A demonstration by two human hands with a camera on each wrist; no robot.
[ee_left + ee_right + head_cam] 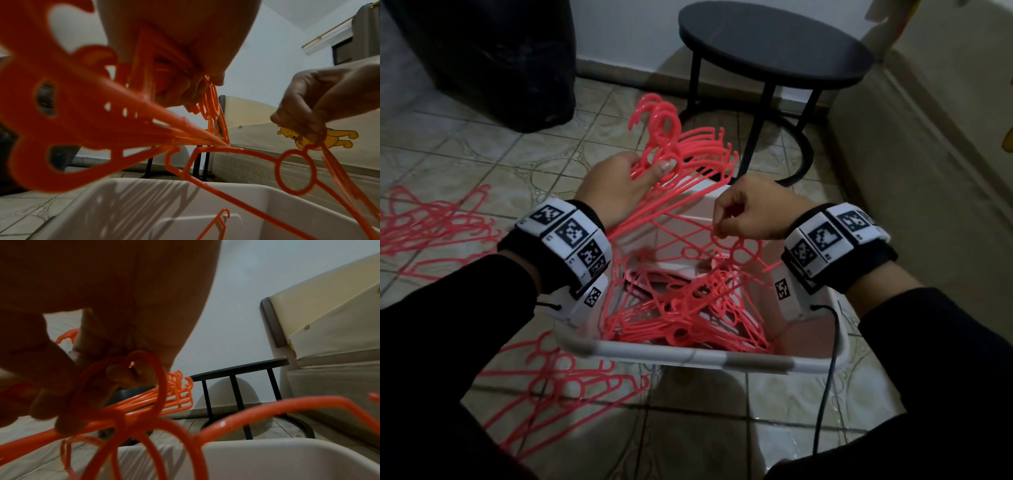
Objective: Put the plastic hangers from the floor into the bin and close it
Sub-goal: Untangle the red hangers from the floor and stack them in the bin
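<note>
Left hand (pixel 616 186): gripping hanger bundle (pixel 688 150) by the necks, frame centre, above bin.
Right hand (pixel 751 212): pinching 1 hanger (pixel 739 251) hook, over bin (pixel 688 358).
Floor hangers (pixel 431 229): left edge, lower left.

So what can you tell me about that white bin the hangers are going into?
The white rectangular plastic bin stands open on the tiled floor, no lid on it. It has smooth walls, rounded corners and a thick rolled rim. A tangled heap of pink plastic hangers lies inside, some poking above the rim. The left hand holds a bunch of hangers over its far side; the right hand pinches one hanger's hook above it.
</note>
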